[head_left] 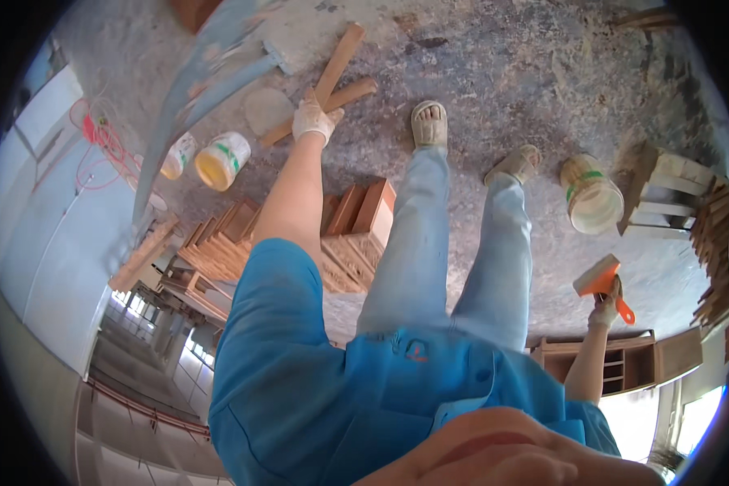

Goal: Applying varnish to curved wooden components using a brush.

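Note:
My left hand (313,121), in a pale glove, is at far left of centre with its fingers closed around a wooden strip (339,65). A second wooden strip (353,92) crosses it close to the fingers. Out to the right, my right hand (605,309) grips a wide paintbrush (599,277) with an orange handle. The brush's flat, pale end points up and left, away from my body. My legs and sandalled feet stand between the two hands.
Pale buckets with green bands stand left (222,161) and right (591,194). Stacked wooden pieces (352,243) lie behind my left arm. A long grey-blue panel (188,89) rises at left, near a tangled red hose (101,138). Slatted wood (672,190) stands far right.

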{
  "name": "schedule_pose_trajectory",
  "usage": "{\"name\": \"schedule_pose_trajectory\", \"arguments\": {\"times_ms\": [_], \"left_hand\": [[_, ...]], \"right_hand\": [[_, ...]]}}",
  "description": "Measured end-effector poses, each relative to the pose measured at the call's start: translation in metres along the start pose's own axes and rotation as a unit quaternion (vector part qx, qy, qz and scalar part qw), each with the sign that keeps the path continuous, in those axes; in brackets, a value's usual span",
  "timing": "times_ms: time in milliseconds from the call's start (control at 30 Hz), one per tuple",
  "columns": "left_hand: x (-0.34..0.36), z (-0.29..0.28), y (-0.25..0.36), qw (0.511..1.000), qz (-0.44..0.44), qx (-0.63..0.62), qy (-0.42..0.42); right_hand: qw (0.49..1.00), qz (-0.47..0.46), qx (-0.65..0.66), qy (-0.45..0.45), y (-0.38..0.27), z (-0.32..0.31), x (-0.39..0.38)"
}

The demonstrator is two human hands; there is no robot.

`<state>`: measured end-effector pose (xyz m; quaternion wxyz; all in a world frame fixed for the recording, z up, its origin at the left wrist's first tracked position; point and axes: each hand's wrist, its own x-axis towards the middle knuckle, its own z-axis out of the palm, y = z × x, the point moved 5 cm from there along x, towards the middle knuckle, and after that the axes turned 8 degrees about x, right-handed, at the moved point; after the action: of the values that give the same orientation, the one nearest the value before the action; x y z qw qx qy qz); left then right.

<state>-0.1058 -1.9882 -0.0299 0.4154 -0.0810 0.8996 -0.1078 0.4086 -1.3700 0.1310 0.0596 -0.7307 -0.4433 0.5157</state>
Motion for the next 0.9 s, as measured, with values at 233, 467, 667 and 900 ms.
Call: {"name": "schedule_pose_trajectory", "arguments": {"times_ms": [233,467,667,900], "left_hand": [[0.18,0.093,0.084,0.988,0.037,0.106,0.11],[0.335,0.103,0.053,0.948,0.125,-0.03,0.292],[0.211,0.148,0.157,0.963,0.117,0.2,0.138],[0.041,0.031,0.115,0.933,0.283,0.006,0.222]], "right_hand": [[0.991,0.021,-0.078,0.104,0.071,-0.036,0.097],[0.958,-0.197,-0.205,0.029,0.114,-0.017,0.174],[0.978,-0.134,-0.143,0.073,0.111,0.023,0.195],[0.98,-0.158,-0.109,0.046,0.153,0.109,0.293]]}}
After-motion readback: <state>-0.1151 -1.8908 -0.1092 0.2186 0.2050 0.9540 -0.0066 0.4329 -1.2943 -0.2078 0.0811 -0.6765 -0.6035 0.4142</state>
